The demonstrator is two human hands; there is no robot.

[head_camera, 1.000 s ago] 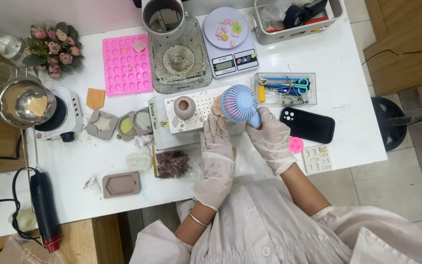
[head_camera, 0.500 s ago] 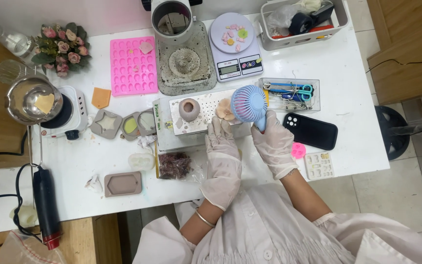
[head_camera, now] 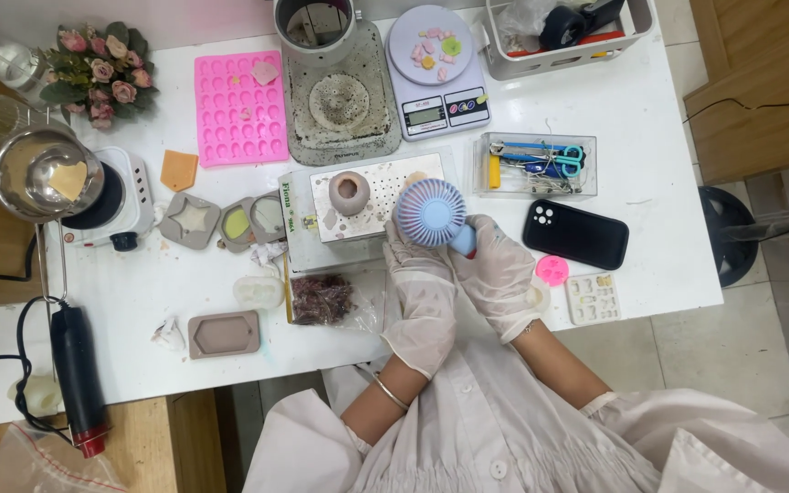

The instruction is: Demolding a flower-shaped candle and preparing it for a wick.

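A small blue hand fan (head_camera: 431, 212) is held over the white perforated tray (head_camera: 385, 187), right beside a round pink-grey pot (head_camera: 349, 193). Its handle is gripped by the closed right hand (head_camera: 495, 274) in a white glove. The gloved left hand (head_camera: 422, 274) is laid flat just under the fan, fingers spread. A black phone (head_camera: 575, 234) is seen right of the fan.

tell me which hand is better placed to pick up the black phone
Right. The right hand lies beside the black phone, though its grip is on the blue handheld fan. The left hand sits farther away.
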